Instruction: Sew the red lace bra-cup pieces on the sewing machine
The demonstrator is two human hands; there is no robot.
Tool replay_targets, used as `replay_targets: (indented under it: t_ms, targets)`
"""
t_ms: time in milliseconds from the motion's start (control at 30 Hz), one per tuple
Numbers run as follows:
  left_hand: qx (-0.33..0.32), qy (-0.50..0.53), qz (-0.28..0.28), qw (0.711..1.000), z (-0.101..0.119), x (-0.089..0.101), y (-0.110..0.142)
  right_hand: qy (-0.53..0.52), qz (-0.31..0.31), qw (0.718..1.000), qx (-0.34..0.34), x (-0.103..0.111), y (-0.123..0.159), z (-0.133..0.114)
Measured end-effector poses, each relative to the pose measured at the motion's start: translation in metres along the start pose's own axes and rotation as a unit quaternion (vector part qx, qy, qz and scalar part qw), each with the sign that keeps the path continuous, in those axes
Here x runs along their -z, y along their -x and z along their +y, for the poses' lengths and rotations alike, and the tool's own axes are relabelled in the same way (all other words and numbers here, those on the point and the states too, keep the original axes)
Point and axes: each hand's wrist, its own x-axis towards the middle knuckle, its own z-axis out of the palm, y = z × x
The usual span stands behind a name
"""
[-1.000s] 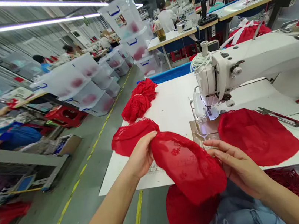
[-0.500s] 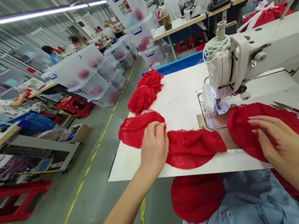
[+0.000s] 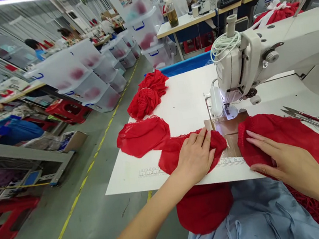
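My left hand (image 3: 196, 156) lies flat, fingers spread, on a red lace piece (image 3: 170, 153) at the front of the white sewing table (image 3: 186, 99). My right hand (image 3: 275, 154) rests open on a second red lace piece (image 3: 300, 136) to the right of the needle plate (image 3: 228, 125). Above the plate stands the white sewing machine (image 3: 272, 52). Another red lace piece (image 3: 142, 136) lies left of my left hand, and one more (image 3: 204, 208) sits on my lap below the table edge.
Two bunched red lace heaps (image 3: 148, 95) lie at the table's far left. Thread snips (image 3: 307, 117) lie right of the fabric. Stacked clear plastic bins (image 3: 90, 78) line the aisle with its yellow floor line (image 3: 71, 212). Other workers sit at benches behind and at left.
The lace piece I held up a second ago now lies on the table. My left hand slid right along it toward the needle plate; my right hand shifted left on the other piece.
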Motion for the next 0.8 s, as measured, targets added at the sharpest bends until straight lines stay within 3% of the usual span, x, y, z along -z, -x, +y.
replay_targets:
  t_ms: [267, 433, 500, 600, 700, 800]
  targets:
    - [0.028, 0.024, 0.009, 0.999, 0.002, 0.001, 0.005, -0.024, 0.0, 0.999, 0.03, 0.005, 0.001, 0.003]
    - [0.067, 0.06, 0.067, 0.994, -0.006, 0.026, -0.014, -0.112, 0.131, 0.984, -0.035, 0.01, -0.025, -0.021]
    - [0.09, 0.073, 0.048, 0.992, -0.01, 0.032, -0.029, -0.079, 0.145, 0.984, -0.066, 0.003, -0.035, -0.031]
    - [0.097, 0.104, -0.052, 0.988, -0.015, 0.03, -0.043, 0.029, 0.072, 0.99, -0.118, -0.013, -0.04, -0.038]
    - [0.058, 0.166, -0.083, 0.981, -0.017, 0.026, -0.038, 0.014, 0.047, 0.989, -0.138, -0.019, -0.038, -0.037]
    - [-0.053, 0.322, -0.035, 0.945, -0.009, 0.034, -0.016, -0.162, 0.081, 0.97, -0.16, -0.01, -0.034, -0.038]
